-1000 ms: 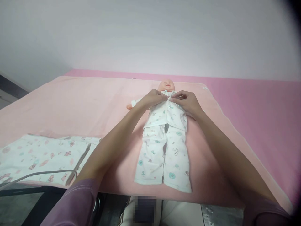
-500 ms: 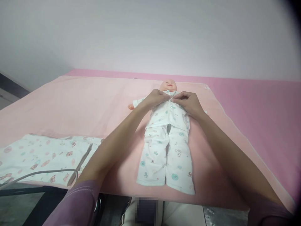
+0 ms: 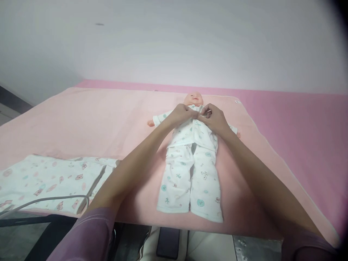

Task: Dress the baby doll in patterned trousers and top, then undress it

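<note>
doll [image 3: 194,98] lies face-up on blanket [image 3: 116,119], shirt [image 3: 183,135] front uppermost, within reach; left hand [image 3: 182,114] and right hand [image 3: 215,117] meet at chest, fingers nearly closed, pinching shirt edge from both sides, probably steadying it.

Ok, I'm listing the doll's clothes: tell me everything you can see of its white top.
The white top looks like soft cloth with small teal and grey prints, long sleeves and a central front opening. It's on the doll, arms spread, lying face up on the pink blanket. Its hem overlaps the matching trousers. The left grip and right grip pinch its upper front, hiding any fastening there.
</note>
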A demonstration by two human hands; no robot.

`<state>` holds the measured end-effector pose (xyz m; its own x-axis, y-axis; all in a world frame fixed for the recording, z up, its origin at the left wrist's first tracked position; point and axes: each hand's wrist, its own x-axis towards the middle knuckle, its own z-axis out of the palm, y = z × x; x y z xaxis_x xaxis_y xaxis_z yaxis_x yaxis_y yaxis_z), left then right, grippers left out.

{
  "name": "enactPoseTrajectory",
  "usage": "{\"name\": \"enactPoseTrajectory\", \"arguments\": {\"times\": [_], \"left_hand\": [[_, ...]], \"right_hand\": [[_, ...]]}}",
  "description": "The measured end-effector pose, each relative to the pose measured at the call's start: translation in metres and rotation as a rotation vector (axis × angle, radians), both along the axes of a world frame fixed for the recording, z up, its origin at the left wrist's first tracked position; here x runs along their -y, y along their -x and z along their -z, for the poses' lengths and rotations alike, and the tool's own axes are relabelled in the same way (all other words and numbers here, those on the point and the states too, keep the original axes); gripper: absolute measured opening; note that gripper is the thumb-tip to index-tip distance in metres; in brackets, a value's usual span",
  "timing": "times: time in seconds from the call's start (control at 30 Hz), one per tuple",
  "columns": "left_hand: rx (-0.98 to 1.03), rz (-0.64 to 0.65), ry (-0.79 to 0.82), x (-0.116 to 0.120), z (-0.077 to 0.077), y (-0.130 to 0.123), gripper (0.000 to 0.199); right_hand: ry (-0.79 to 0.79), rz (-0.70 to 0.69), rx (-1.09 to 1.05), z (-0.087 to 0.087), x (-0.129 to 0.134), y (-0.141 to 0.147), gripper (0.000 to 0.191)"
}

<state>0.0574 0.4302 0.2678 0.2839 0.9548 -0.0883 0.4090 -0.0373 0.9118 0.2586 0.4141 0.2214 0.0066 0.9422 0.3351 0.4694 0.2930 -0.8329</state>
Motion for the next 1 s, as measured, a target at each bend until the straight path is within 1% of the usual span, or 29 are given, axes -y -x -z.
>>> {"name": "enactPoseTrajectory", "arguments": {"times": [0.07,0.17,0.23,0.27,0.37,0.53,0.7,0.8,0.87,1.0], "left_hand": [[0.016,-0.002,0.009,-0.004,0.004,0.001,0.039],[0.051,0.032,0.023,-0.014,0.011,0.006,0.045],[0.064,0.047,0.037,-0.018,0.015,0.009,0.048],[0.066,0.048,0.049,-0.020,0.015,0.010,0.050],[0.081,0.039,0.081,-0.020,0.015,0.010,0.053],[0.075,0.013,0.075,-0.020,0.015,0.007,0.053],[0.093,0.007,0.078,-0.022,0.017,0.008,0.051],[0.105,0.011,0.100,-0.021,0.015,0.008,0.050],[0.116,0.012,0.110,-0.019,0.012,0.008,0.048],[0.124,0.009,0.118,-0.014,0.007,0.007,0.044]], "right_hand": [[0.006,-0.026,0.048,-0.004,0.001,-0.005,0.053],[0.060,-0.155,0.095,-0.009,0.002,-0.015,0.040],[0.107,-0.233,0.076,-0.010,0.002,-0.020,0.035],[0.121,-0.250,0.058,-0.010,0.002,-0.021,0.035],[0.107,-0.238,0.022,-0.009,0.002,-0.020,0.034],[0.109,-0.231,0.012,-0.006,-0.002,-0.018,0.031],[0.137,-0.150,0.019,-0.009,-0.001,-0.009,0.029],[0.074,-0.102,0.076,-0.008,-0.001,-0.002,0.035],[0.040,-0.095,0.086,-0.005,-0.003,0.001,0.041],[0.064,-0.182,0.014,0.000,-0.007,-0.002,0.053]]}}
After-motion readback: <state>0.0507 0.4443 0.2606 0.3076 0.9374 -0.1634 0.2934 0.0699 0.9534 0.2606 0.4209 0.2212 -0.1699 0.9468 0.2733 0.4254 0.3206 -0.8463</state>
